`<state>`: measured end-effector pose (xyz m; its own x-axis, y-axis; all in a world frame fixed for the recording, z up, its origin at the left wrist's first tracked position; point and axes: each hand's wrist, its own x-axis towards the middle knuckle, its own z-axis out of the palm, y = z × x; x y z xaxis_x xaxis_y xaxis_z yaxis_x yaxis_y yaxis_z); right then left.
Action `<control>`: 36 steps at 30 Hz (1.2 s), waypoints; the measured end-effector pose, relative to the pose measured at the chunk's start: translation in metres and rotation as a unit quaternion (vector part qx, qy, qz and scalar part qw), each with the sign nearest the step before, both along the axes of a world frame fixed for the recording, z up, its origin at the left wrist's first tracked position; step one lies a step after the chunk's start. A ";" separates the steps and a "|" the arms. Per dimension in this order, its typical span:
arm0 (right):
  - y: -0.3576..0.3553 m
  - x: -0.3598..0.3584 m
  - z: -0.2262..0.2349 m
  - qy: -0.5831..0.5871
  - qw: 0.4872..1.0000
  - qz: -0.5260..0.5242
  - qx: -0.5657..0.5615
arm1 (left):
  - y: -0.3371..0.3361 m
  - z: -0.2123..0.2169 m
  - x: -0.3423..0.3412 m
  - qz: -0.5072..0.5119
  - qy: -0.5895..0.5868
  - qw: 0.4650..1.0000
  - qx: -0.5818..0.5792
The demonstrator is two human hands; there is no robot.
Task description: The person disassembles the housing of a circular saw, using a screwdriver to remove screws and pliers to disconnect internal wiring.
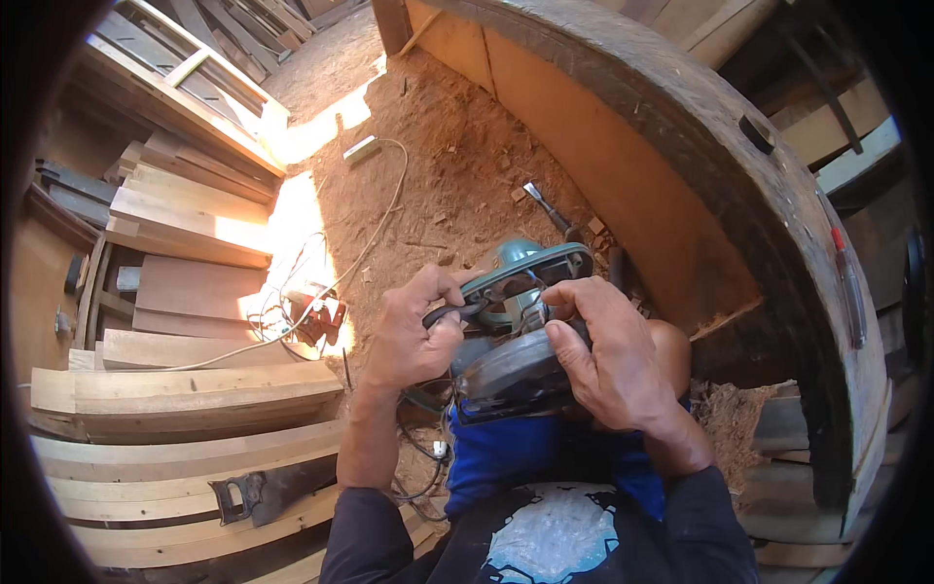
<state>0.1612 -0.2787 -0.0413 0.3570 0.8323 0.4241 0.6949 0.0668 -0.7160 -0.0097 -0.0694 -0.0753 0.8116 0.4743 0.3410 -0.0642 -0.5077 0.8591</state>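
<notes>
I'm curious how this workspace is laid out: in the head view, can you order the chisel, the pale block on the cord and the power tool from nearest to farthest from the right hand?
From the right hand:
1. Power tool, right at the hand, on its left.
2. Chisel, on the ground ahead.
3. Pale block, farther ahead, to the left.

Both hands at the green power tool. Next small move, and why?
I'd probably brace the green power tool with the right hand before shifting the black cord-like piece in the left hand. The right fingers are already at the tool, which is over the blue shorts rather than on a bench, so it might roll.
</notes>
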 end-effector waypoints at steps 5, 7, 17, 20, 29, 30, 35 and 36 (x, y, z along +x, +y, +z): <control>-0.008 0.008 0.000 0.023 0.999 -0.004 -0.027 | -0.021 0.006 0.017 -0.003 -0.028 0.999 -0.036; -0.011 0.011 -0.003 0.021 0.999 -0.007 -0.029 | -0.020 0.019 0.021 -0.021 0.022 0.999 0.041; -0.015 0.024 -0.025 -0.015 1.000 -0.009 0.024 | -0.023 0.027 0.042 0.021 0.062 0.942 0.329; -0.014 0.023 -0.025 -0.006 1.000 -0.014 0.024 | -0.023 0.021 0.033 0.043 0.112 0.941 0.315; -0.017 0.024 -0.023 0.003 1.000 -0.008 0.019 | -0.021 0.019 0.034 0.032 0.076 0.938 0.337; -0.017 0.025 -0.023 0.004 1.000 -0.008 0.019 | -0.019 0.016 0.033 0.032 0.077 0.938 0.338; -0.014 0.034 -0.017 -0.005 1.000 0.007 0.017 | -0.015 0.011 0.035 0.032 0.052 0.949 0.310; -0.013 0.036 -0.016 -0.006 1.000 0.007 0.017 | -0.014 0.012 0.035 0.032 0.051 0.949 0.309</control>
